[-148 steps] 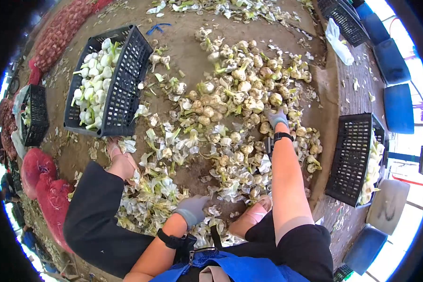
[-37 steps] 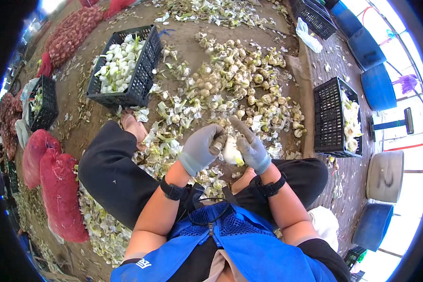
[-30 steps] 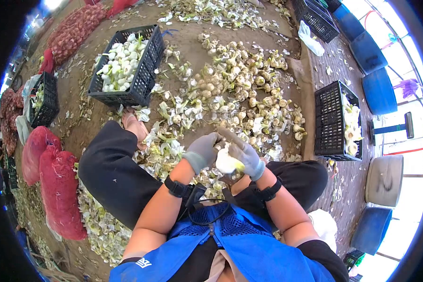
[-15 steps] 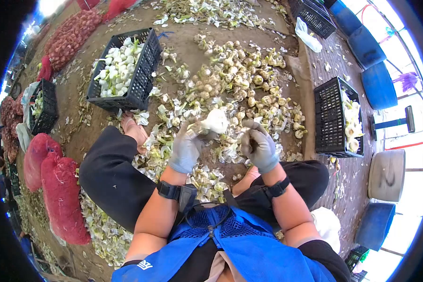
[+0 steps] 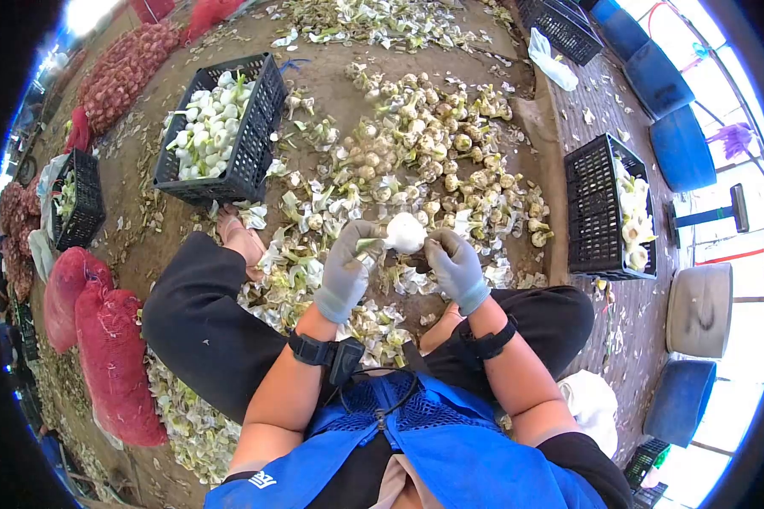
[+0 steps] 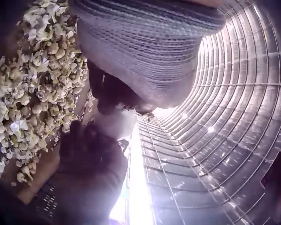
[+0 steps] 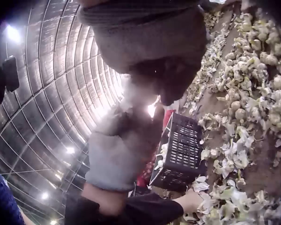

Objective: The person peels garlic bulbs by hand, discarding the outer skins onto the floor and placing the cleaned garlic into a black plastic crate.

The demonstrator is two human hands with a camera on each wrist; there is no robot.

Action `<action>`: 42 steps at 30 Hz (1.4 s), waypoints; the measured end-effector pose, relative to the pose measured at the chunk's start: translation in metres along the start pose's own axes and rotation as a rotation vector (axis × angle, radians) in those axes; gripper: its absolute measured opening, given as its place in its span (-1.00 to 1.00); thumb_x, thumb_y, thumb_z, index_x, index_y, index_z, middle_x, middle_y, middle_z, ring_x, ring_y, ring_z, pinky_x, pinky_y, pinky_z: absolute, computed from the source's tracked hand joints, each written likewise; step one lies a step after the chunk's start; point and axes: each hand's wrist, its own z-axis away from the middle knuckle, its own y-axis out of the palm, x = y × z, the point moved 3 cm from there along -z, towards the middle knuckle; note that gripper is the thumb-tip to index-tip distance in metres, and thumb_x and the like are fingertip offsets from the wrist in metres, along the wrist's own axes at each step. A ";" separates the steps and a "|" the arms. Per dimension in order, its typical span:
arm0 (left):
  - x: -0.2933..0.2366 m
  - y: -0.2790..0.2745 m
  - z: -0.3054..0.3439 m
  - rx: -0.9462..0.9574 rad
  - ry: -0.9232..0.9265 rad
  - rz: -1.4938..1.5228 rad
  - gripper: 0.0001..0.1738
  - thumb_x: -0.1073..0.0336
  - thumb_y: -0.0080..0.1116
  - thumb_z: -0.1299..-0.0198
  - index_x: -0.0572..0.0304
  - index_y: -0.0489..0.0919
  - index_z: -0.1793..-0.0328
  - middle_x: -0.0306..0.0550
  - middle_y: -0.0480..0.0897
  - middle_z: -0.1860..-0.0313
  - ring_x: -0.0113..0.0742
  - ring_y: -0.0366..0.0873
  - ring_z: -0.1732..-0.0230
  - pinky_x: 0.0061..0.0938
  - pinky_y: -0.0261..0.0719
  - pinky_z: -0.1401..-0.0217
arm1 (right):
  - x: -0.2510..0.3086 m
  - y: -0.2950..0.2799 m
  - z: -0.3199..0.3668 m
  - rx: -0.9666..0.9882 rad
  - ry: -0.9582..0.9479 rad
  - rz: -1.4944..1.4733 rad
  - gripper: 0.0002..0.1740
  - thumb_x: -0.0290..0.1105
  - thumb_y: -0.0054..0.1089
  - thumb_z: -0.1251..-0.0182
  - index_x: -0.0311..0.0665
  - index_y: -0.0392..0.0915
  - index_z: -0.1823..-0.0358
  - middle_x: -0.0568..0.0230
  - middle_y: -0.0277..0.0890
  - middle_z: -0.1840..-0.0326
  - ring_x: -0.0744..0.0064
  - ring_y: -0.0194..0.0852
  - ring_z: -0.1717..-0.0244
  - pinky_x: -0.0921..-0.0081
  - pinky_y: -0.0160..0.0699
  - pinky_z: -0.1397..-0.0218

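Note:
In the head view a white garlic bulb [image 5: 406,233] is held up between two gloved hands in front of the lap. My left hand [image 5: 345,270] grips it by the greenish stem on its left side. From the right, my right hand [image 5: 457,267] has its thumb and fingers pinched together at the bulb's edge. Both wrist views are dark here; the left wrist view shows the pale bulb [image 6: 116,123] between the hands, its lower part behind fingers. Beyond the hands lies a heap of soiled garlic bulbs [image 5: 433,136] with stems.
A black crate [image 5: 259,119] of clean garlic stands front left, another crate [image 5: 592,208] at right. Loose peelings [image 5: 289,293] cover the ground around the legs. Red mesh sacks [image 5: 119,365] lie at left; blue barrels [image 5: 683,148] line the right side.
The right hand left the heap earlier, and both hands came together over the lap. Since half a second ago, the bulb has shifted slightly right and the right hand has closed in to its edge.

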 end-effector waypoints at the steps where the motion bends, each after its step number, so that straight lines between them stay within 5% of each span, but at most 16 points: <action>1: 0.001 0.000 0.000 -0.001 -0.001 -0.001 -0.80 0.58 0.06 -0.18 0.24 0.45 0.07 -0.24 0.49 0.18 -0.51 0.41 0.12 -0.61 0.40 0.02 | 0.002 0.001 0.001 0.001 0.001 -0.001 -0.72 -0.28 0.19 -0.23 -0.41 0.45 0.28 0.33 0.37 0.45 0.61 0.25 0.39 0.61 0.32 0.29; 3: -0.001 0.002 0.000 0.036 0.072 -0.126 -0.80 0.57 0.05 -0.22 0.19 0.47 0.06 -0.30 0.50 0.16 -0.59 0.40 0.15 -0.67 0.39 0.09 | 0.014 0.003 0.006 0.006 -0.091 0.285 -0.78 -0.34 0.13 -0.24 -0.39 0.46 0.27 0.33 0.36 0.47 0.64 0.22 0.40 0.61 0.31 0.32; 6: -0.006 0.006 0.002 0.131 0.152 -0.273 -0.78 0.60 0.01 -0.21 0.19 0.47 0.05 -0.28 0.50 0.16 -0.57 0.41 0.14 -0.66 0.40 0.08 | 0.011 -0.001 0.006 -0.016 -0.070 0.276 -0.80 -0.37 0.10 -0.24 -0.40 0.46 0.27 0.34 0.37 0.47 0.63 0.25 0.41 0.62 0.31 0.32; 11: 0.001 0.005 0.002 0.080 0.075 -0.138 -0.79 0.61 -0.01 -0.21 0.19 0.46 0.07 -0.29 0.49 0.17 -0.55 0.43 0.11 -0.65 0.40 0.05 | 0.009 -0.004 0.005 0.040 -0.048 0.163 -0.79 -0.38 0.08 -0.23 -0.44 0.45 0.27 0.30 0.40 0.46 0.63 0.29 0.40 0.61 0.34 0.31; 13: 0.003 0.004 0.003 0.117 0.045 -0.091 -0.79 0.62 -0.03 -0.21 0.19 0.46 0.08 -0.29 0.48 0.17 -0.54 0.43 0.10 -0.65 0.40 0.03 | 0.006 -0.003 0.005 -0.020 -0.163 0.430 -0.77 -0.39 0.09 -0.22 -0.46 0.45 0.24 0.25 0.42 0.43 0.61 0.32 0.36 0.58 0.38 0.25; 20: -0.006 0.005 0.002 0.189 0.132 -0.257 -0.77 0.65 -0.08 -0.18 0.21 0.44 0.10 -0.24 0.46 0.20 -0.50 0.42 0.15 -0.58 0.41 0.03 | 0.006 -0.006 0.005 0.075 -0.088 0.153 -0.69 -0.37 0.14 -0.19 -0.50 0.45 0.15 0.11 0.50 0.32 0.47 0.38 0.29 0.50 0.41 0.15; 26: -0.005 0.005 0.005 0.157 0.014 -0.198 -0.80 0.63 -0.02 -0.16 0.25 0.45 0.10 -0.21 0.47 0.23 -0.46 0.42 0.15 -0.55 0.40 0.00 | -0.003 -0.010 0.005 -0.028 -0.201 0.449 -0.71 -0.37 0.15 -0.18 -0.48 0.45 0.19 0.13 0.45 0.38 0.52 0.35 0.31 0.53 0.40 0.17; 28: -0.004 0.006 0.004 0.097 -0.052 -0.071 -0.79 0.63 -0.01 -0.17 0.24 0.45 0.10 -0.21 0.48 0.23 -0.48 0.42 0.15 -0.57 0.40 0.01 | 0.001 -0.007 0.004 -0.005 -0.091 0.056 -0.73 -0.37 0.16 -0.16 -0.46 0.46 0.23 0.11 0.43 0.41 0.50 0.36 0.33 0.52 0.40 0.18; 31: -0.011 0.008 0.004 0.088 0.158 -0.330 -0.80 0.61 -0.01 -0.20 0.24 0.45 0.08 -0.23 0.48 0.24 -0.51 0.42 0.18 -0.62 0.41 0.05 | 0.012 -0.002 0.007 -0.026 -0.189 0.337 -0.78 -0.39 0.11 -0.19 -0.45 0.46 0.30 0.13 0.40 0.49 0.51 0.36 0.37 0.51 0.39 0.23; 33: 0.002 0.003 0.004 0.139 -0.114 -0.028 -0.84 0.54 0.03 -0.23 0.23 0.45 0.07 -0.20 0.51 0.20 -0.46 0.49 0.17 -0.57 0.47 0.02 | 0.005 -0.006 0.004 -0.057 -0.134 0.375 -0.79 -0.38 0.10 -0.19 -0.43 0.46 0.33 0.15 0.39 0.53 0.48 0.36 0.39 0.49 0.39 0.25; 34: 0.003 0.001 0.005 0.138 -0.115 -0.028 -0.84 0.54 0.03 -0.23 0.23 0.45 0.07 -0.20 0.51 0.20 -0.46 0.49 0.17 -0.57 0.47 0.02 | 0.002 -0.008 0.003 -0.089 -0.079 0.411 -0.80 -0.37 0.09 -0.20 -0.42 0.45 0.37 0.17 0.38 0.56 0.45 0.36 0.42 0.48 0.38 0.27; 36: 0.001 0.000 0.003 0.079 -0.193 0.496 -0.82 0.44 0.05 -0.23 0.20 0.47 0.04 -0.12 0.56 0.14 -0.26 0.55 0.09 -0.32 0.52 -0.08 | 0.011 -0.013 -0.001 -0.151 -0.037 0.431 -0.75 -0.30 0.07 -0.22 -0.39 0.46 0.43 0.12 0.43 0.60 0.29 0.44 0.44 0.38 0.39 0.29; 38: -0.001 -0.002 0.003 0.046 -0.233 0.758 -0.81 0.39 0.06 -0.24 0.19 0.48 0.03 -0.08 0.58 0.10 -0.16 0.58 0.05 -0.20 0.54 -0.13 | -0.001 -0.026 -0.010 -0.084 0.079 0.736 -0.74 -0.25 0.08 -0.18 -0.30 0.49 0.26 0.10 0.45 0.55 0.26 0.42 0.50 0.37 0.41 0.32; 39: 0.000 -0.003 0.003 0.019 -0.286 0.875 -0.77 0.40 0.05 -0.22 0.20 0.49 -0.01 -0.07 0.59 0.12 -0.14 0.58 0.06 -0.15 0.52 -0.15 | -0.011 -0.023 -0.007 -0.062 -0.087 1.035 -0.43 -0.17 0.11 -0.13 -0.20 0.35 -0.18 -0.11 0.55 0.34 -0.07 0.54 0.26 0.18 0.48 0.10; 40: 0.000 -0.004 0.003 -0.008 -0.339 0.992 -0.73 0.42 0.03 -0.21 0.20 0.49 -0.05 -0.05 0.60 0.14 -0.11 0.58 0.07 -0.09 0.50 -0.17 | -0.020 -0.028 -0.009 -0.062 -0.091 1.036 -0.43 -0.17 0.11 -0.13 -0.20 0.35 -0.18 -0.11 0.55 0.34 -0.07 0.54 0.26 0.18 0.48 0.10; 42: -0.009 0.000 0.001 -0.157 -0.459 1.029 -0.69 0.44 0.01 -0.20 0.24 0.48 -0.09 -0.01 0.61 0.19 -0.10 0.58 0.13 0.02 0.46 -0.18 | -0.015 -0.019 -0.005 0.182 0.269 1.188 -0.10 -0.14 0.16 -0.08 -0.08 -0.05 -0.46 -0.23 0.50 0.09 -0.20 0.50 0.05 0.12 0.46 -0.07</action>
